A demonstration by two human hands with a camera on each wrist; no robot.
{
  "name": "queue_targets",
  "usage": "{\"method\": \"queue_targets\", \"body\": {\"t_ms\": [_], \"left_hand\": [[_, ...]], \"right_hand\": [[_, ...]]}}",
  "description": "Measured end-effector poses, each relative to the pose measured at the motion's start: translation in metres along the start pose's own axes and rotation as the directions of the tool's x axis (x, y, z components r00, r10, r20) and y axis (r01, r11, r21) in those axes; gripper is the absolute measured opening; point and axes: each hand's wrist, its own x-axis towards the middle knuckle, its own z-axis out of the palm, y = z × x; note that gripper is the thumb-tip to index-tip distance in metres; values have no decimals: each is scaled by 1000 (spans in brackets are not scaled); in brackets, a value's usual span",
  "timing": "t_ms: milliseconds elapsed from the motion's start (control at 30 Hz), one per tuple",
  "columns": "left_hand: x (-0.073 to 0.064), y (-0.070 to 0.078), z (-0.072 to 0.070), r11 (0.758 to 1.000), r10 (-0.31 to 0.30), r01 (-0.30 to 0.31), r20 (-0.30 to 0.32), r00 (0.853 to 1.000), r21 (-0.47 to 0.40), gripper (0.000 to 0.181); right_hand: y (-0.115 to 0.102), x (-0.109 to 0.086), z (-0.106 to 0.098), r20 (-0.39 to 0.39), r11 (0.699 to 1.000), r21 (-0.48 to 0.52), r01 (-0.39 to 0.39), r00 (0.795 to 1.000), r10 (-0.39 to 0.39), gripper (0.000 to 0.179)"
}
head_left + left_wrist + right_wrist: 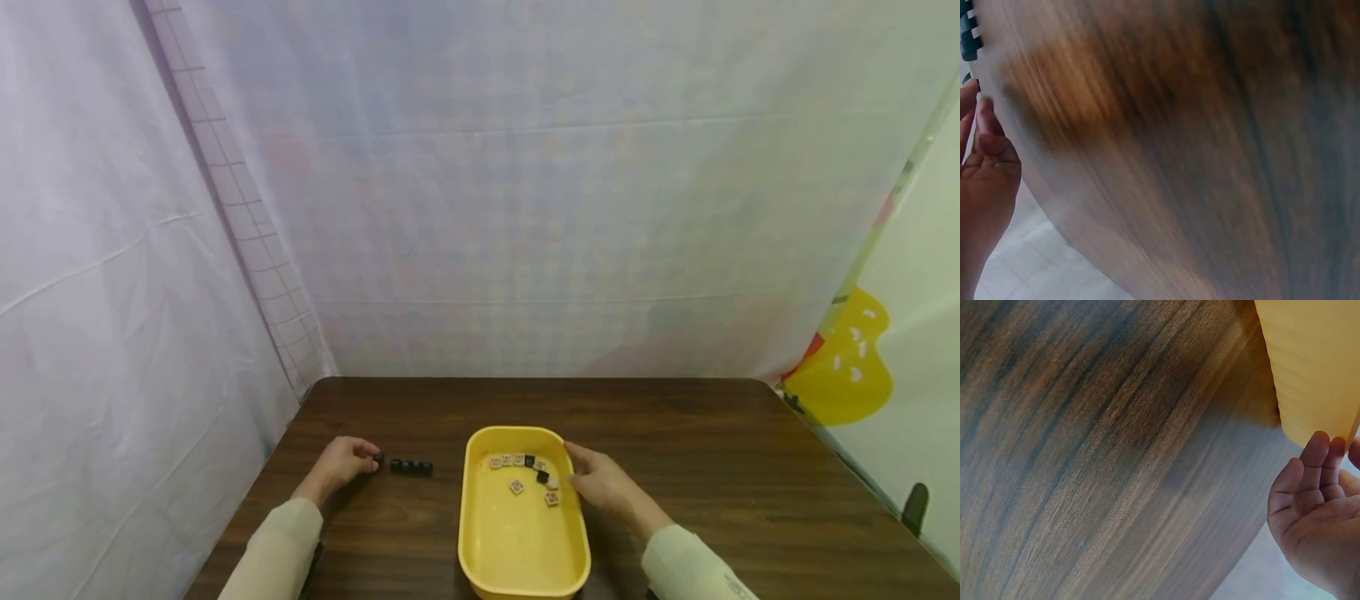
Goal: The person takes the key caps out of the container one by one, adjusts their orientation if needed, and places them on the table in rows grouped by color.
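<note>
My left hand point(347, 461) pinches a small black cube point(378, 457) at the left end of a short row of black cubes point(411, 467) on the table. In the left wrist view, thumb and fingertips meet around that cube at the left edge, close to the row. A yellow tray point(517, 550) stands right of the row. Its right rim is gripped near the far corner by my right hand point(603, 481), thumb inside and fingers along the outer wall. Inside the tray lie several white cubes point(517, 487) with printed faces, plus black ones point(543, 477), mostly toward the far end.
The dark wood-grain table point(697, 450) reaches back to a pale hanging curtain point(525, 208). Another white curtain point(112, 333) hangs along the left side. At the right is a pale sheet with a yellow shape point(840, 375).
</note>
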Motion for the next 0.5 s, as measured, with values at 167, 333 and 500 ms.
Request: {"method": "queue_targets", "body": {"t_ms": [167, 333, 500], "left_hand": [[-1, 3, 5, 1000, 13, -13, 13, 1000, 4, 20], [-2, 3, 9, 1000, 4, -3, 16, 1000, -6, 19], [-1, 3, 11, 1000, 13, -12, 24, 1000, -26, 23]], "right_hand": [[0, -1, 0, 0, 1000, -5, -2, 1000, 2, 60], [-1, -1, -1, 7, 1000, 3, -5, 1000, 5, 60], [-1, 0, 0, 8, 1000, 0, -5, 1000, 5, 59]]}}
